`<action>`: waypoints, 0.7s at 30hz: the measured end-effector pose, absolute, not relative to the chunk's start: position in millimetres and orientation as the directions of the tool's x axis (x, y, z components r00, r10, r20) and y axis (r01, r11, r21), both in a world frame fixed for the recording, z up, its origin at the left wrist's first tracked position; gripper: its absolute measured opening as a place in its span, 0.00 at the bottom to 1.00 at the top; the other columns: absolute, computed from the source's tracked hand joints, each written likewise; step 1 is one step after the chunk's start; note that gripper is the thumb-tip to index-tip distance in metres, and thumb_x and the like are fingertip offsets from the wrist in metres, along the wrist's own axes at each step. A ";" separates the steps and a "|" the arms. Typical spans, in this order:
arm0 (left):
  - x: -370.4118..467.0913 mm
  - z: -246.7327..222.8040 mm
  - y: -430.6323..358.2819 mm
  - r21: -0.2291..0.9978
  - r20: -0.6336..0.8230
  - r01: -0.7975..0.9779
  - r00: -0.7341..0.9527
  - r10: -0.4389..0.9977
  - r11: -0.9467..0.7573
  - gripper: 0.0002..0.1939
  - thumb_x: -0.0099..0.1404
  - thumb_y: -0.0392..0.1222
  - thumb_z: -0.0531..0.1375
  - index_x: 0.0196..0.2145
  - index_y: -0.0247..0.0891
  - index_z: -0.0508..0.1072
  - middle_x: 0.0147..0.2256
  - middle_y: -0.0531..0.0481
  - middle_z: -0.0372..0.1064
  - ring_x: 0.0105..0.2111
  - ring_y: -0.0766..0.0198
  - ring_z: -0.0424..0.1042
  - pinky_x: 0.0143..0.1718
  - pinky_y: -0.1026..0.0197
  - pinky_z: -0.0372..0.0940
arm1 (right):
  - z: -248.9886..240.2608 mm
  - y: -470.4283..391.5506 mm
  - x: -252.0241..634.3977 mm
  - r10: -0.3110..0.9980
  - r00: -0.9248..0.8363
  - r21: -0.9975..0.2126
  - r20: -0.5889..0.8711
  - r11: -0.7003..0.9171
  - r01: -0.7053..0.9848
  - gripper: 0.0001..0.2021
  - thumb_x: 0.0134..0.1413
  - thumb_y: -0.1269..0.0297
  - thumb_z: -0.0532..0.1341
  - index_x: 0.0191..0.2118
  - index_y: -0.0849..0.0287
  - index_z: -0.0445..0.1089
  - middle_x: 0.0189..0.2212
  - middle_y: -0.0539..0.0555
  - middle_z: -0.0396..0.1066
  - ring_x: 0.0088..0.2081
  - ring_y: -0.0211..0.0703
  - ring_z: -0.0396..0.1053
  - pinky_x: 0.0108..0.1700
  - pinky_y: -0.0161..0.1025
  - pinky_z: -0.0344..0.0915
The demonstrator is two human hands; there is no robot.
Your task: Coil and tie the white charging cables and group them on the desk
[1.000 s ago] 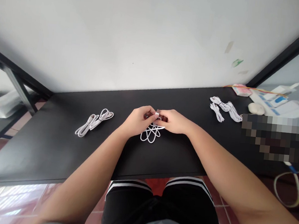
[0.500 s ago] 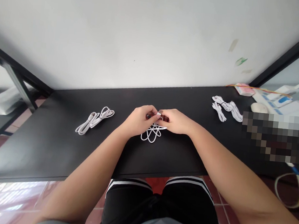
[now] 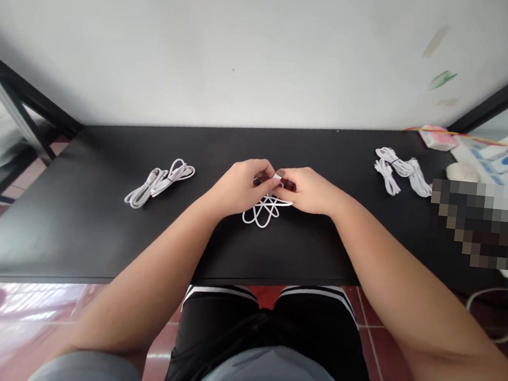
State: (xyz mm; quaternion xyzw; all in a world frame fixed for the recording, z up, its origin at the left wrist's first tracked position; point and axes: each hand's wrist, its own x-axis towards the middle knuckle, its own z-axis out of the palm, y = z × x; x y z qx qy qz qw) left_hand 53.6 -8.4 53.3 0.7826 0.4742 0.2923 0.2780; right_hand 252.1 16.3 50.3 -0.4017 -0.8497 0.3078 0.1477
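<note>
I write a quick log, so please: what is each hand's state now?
Left hand: closed on the connector of the white cable.
Right hand: curled at the same cable; its grip cannot be told.

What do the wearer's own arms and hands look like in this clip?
The left hand and right hand are ungloved, and nothing shows on the wrists. The forearms are bare, without visible markings. Plain grey sleeves show at the bottom edge, short enough to leave the elbows uncovered. The fingers are too partly hidden to rule out rings.
</note>
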 end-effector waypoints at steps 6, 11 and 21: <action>54.1 55.9 -10.8 0.700 0.206 0.584 0.387 0.899 -0.412 0.10 0.66 0.46 0.58 0.35 0.38 0.75 0.35 0.49 0.75 0.34 0.62 0.71 0.38 0.60 0.65 | 55.2 13.5 252.4 0.781 -0.624 -0.611 -0.012 0.488 0.623 0.09 0.57 0.59 0.61 0.33 0.59 0.69 0.27 0.50 0.70 0.27 0.37 0.63 0.32 0.37 0.52; 54.8 58.5 -12.3 0.709 0.185 0.586 0.382 0.905 -0.392 0.09 0.65 0.45 0.58 0.35 0.38 0.74 0.35 0.48 0.75 0.35 0.61 0.71 0.39 0.59 0.65 | 57.8 11.7 252.2 0.779 -0.626 -0.583 -0.020 0.500 0.641 0.09 0.58 0.58 0.62 0.34 0.59 0.70 0.27 0.51 0.71 0.28 0.39 0.64 0.33 0.38 0.52; 53.7 55.4 -9.6 0.720 0.190 0.571 0.385 0.903 -0.395 0.09 0.65 0.45 0.59 0.34 0.37 0.75 0.34 0.48 0.74 0.34 0.62 0.70 0.39 0.58 0.64 | 57.8 9.3 253.3 0.777 -0.629 -0.570 -0.015 0.510 0.644 0.09 0.58 0.57 0.63 0.36 0.59 0.71 0.29 0.53 0.70 0.31 0.42 0.66 0.34 0.39 0.54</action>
